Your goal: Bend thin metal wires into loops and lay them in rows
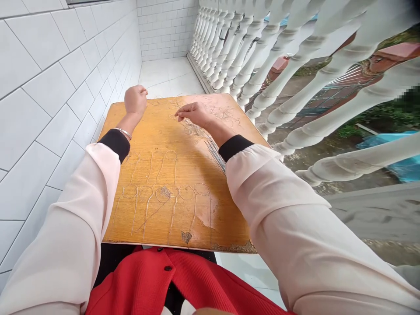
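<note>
My left hand [135,100], wearing a bracelet, is raised over the far left edge of the wooden table [147,131]. Its fingers are closed in a pinch, with a thin wire showing faintly at the tips. Farther right, my right hand [194,114] is also pinched closed above the tabletop, a fine bit of wire at its fingertips. Whether both hands hold one wire I cannot tell. Two rows of wires, each bent into a round loop [201,189] with a long stem, lie on the near half. Beside my right forearm lies a bundle of straight wires [215,154].
Loose, tangled wires [225,114] spread over the far right of the table. A white tiled wall [42,100] runs close along the left. White balusters [288,118] line the right side. Pale floor [167,74] shows beyond the table.
</note>
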`<state>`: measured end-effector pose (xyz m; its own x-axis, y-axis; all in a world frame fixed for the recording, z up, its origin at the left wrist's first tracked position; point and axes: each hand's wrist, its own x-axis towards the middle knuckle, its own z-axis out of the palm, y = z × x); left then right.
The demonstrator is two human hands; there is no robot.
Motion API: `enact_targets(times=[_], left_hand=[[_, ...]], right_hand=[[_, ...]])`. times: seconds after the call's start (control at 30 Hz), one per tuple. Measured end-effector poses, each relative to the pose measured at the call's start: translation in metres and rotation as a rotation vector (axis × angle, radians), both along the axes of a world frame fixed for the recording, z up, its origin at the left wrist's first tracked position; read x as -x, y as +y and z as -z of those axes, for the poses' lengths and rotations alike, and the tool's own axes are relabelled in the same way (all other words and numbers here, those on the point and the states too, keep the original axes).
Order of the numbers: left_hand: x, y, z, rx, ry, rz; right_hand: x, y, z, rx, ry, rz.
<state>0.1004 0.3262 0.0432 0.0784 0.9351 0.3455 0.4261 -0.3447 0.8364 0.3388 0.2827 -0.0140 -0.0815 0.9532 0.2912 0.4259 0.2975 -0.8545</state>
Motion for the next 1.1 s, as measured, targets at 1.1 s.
enact_targets(times=[1.1], left_hand=[[0.041, -0.238, -0.014, 0.261, 0.118, 0.466]], right_hand=[[0.077, -0.252, -0.046, 0.326, 0.381, -0.046]])
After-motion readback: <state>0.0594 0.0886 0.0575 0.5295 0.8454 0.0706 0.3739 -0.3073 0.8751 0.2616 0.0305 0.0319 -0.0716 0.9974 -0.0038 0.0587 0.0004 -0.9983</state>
